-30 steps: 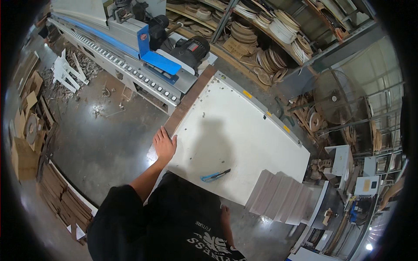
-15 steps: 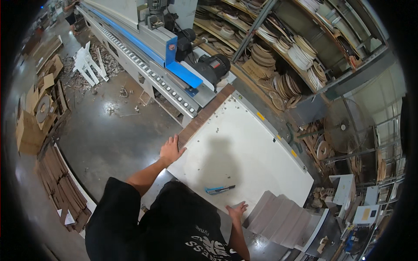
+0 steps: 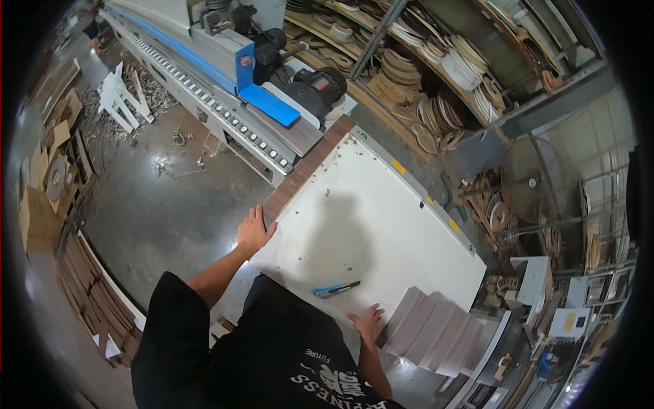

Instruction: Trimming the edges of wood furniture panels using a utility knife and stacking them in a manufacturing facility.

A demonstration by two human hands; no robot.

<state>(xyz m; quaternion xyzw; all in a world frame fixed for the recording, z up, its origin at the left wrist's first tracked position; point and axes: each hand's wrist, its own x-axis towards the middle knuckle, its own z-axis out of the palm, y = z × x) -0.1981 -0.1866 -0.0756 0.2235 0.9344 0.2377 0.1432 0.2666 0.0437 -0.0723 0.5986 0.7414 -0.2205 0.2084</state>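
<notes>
A long brown wood-grain strip lies along the left edge of a white-topped table. My left hand is at its near end, fingers on the outer side and thumb on the inner side. My right hand rests at the table's near edge with fingers spread, holding nothing. Close to it, on the right, stands a stack of greyish-brown panels. A blue utility knife lies on the table between my hands.
Beyond the strip runs a long machine with a roller track and a blue guard. Shelves with coiled edging stand at the back right, near a large fan. Brown boards are stacked on the floor at left.
The whole view has shifted slightly, so things sit further up and left. My right hand's fingers are more spread. A brown surface now shows at the machine's end beside the blue guard.
</notes>
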